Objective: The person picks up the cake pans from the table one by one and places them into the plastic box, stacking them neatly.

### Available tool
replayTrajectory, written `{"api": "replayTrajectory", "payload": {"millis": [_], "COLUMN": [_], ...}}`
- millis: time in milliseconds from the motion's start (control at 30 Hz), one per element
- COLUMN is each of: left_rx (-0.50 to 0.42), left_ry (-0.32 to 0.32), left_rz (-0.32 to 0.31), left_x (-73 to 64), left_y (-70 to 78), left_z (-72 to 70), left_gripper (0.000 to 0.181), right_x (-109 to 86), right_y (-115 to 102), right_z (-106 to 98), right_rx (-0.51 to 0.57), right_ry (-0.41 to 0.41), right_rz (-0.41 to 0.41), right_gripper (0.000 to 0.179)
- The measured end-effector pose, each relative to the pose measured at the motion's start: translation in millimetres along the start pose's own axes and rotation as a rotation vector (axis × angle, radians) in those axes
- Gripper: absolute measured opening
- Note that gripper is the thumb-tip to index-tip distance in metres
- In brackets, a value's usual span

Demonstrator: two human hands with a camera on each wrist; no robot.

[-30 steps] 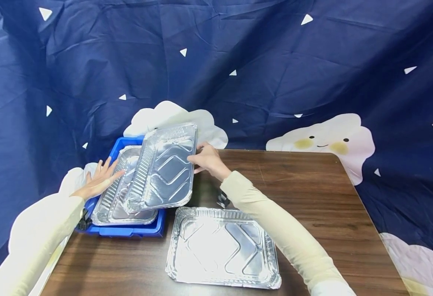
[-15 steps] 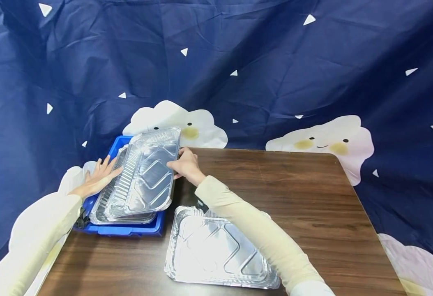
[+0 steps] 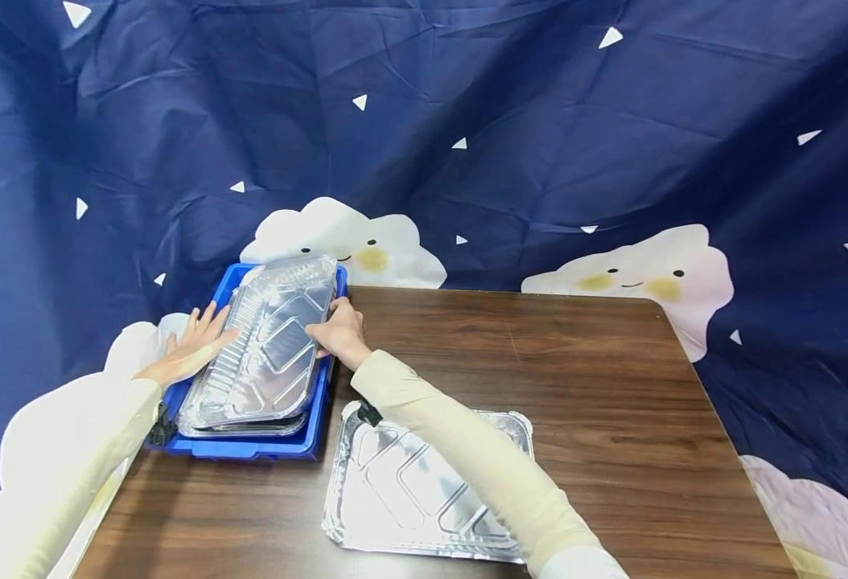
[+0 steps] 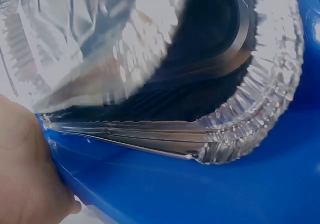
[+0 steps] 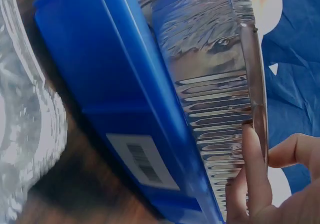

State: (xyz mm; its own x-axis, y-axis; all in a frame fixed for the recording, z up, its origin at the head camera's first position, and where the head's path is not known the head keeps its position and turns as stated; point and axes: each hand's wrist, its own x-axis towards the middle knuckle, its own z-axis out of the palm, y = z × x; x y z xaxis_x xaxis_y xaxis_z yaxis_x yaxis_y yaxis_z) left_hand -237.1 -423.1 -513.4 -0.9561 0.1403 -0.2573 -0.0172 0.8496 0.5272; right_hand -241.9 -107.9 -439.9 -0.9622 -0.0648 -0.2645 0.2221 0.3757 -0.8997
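A white barcode label [image 5: 142,161], its print too small to read, sits on the side wall of the smooth blue plastic bin [image 3: 250,447] at the table's [image 3: 612,378] left edge. The right hand [image 3: 335,331] pinches the rolled rim of a ribbed, rectangular foil tray [image 3: 268,354] lying tilted on other trays nested in the bin. The left hand [image 3: 191,351] rests with straight, spread fingers against the tray's opposite side, while a further foil tray [image 3: 395,490] on the wood-grain table is partly hidden by the right sleeve.

Foil trays [image 3: 268,354] probably stacked in bin [image 3: 265,446], another tray [image 3: 402,490] right
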Motion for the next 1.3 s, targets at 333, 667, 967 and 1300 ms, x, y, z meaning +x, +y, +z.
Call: {"api": "replayTrajectory", "payload": {"millis": [333, 667, 967, 1300], "left_rx": [0.004, -0.003, -0.012, -0.002], "left_ry": [0.021, 0.021, 0.001, -0.006], "left_rz": [-0.006, -0.005, -0.003, -0.008], "left_x": [2.0, 3.8, 4.6, 4.8], "left_y": [-1.5, -3.5, -2.6, 0.9], "left_z": [2.0, 4.0, 2.2, -1.8], "left_gripper": [0.106, 0.103, 0.106, 0.103], "right_x": [-5.9, -8.3, -7.7, -5.0], "right_y": [3.3, 13.1, 18.7, 24.4], "right_z": [22.6, 21.6, 11.6, -21.3], "right_rx": [0.04, -0.255, -0.446, -0.337], "right_ry": [-0.041, -0.017, 0.016, -0.069], "right_rz": [0.001, -0.19, -0.238, -0.295], "right_gripper": [0.046, 0.028, 0.036, 0.051]}}
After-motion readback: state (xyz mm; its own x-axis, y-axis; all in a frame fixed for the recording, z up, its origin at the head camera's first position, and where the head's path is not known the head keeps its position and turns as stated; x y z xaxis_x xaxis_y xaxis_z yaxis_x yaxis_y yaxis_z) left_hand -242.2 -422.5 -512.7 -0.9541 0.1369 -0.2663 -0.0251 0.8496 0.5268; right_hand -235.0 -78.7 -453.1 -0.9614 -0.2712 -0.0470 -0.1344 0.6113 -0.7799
